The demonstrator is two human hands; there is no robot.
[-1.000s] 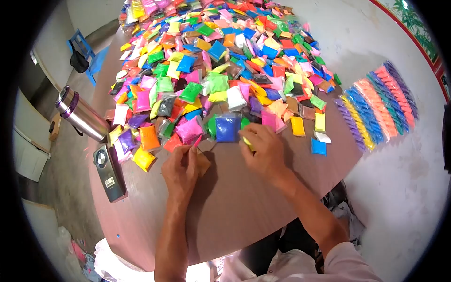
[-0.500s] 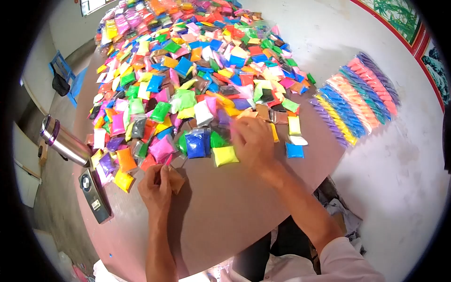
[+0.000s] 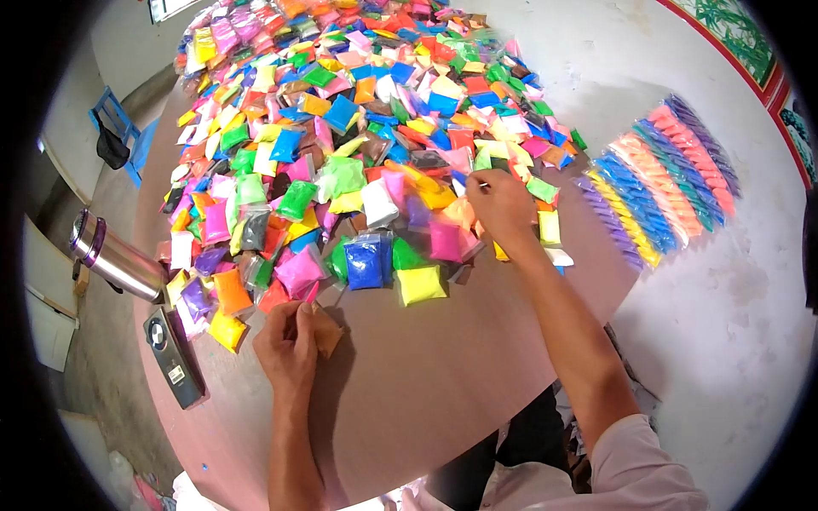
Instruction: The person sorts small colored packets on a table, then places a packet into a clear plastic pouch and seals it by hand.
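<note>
Across the bench (image 3: 426,383), I am watching the right hand (image 3: 503,206) hovering over the multicoloured plastic-packet pile (image 3: 341,176), a small blue packet (image 3: 459,180) showing just left of its fingers, whose grip I am finding unreadable; well apart, the left hand (image 3: 286,342) is pinching a flat brown plastic packet (image 3: 328,331), tilting rightward.

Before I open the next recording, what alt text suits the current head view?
Left hand holding a brown packet over a table; right hand at the right side of a big heap of coloured packets. A flask and a phone are at the picture's left.
</note>
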